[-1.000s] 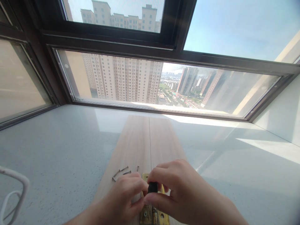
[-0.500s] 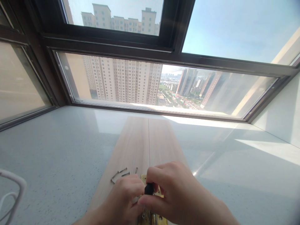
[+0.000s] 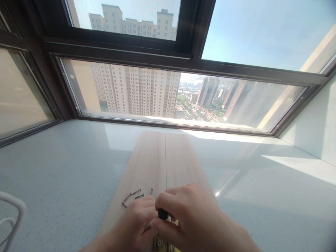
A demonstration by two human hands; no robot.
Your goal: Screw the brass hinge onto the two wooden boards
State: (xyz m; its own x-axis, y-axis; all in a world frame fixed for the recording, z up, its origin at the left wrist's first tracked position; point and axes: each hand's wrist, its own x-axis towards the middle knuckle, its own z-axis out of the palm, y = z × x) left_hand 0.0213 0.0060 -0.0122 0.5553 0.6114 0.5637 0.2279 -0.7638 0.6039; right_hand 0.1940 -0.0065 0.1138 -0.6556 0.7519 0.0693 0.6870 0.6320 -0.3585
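Over a brass-coloured hinge [image 3: 159,244] at the bottom centre, my right hand [image 3: 187,213] is closed around a black handle [image 3: 162,214], perhaps a screwdriver's. My left hand [image 3: 138,218] is closed close beside it, its fingertips by the hinge; what they pinch is hidden. Beneath both hands lie two pale wooden boards [image 3: 151,161], side by side with a thin seam between them. Several loose screws [image 3: 135,191] rest on the left board, just beyond my left hand.
The boards lie on a white speckled sill [image 3: 73,175]. A white curved tube or cable [image 3: 19,210] stands at the lower left. Dark window frames [image 3: 118,56] run along the back, with a pale wall [image 3: 312,122] at the right.
My right hand and the black handle have shifted slightly left, and the hand now covers more of the hinge. The whole view has moved a little.
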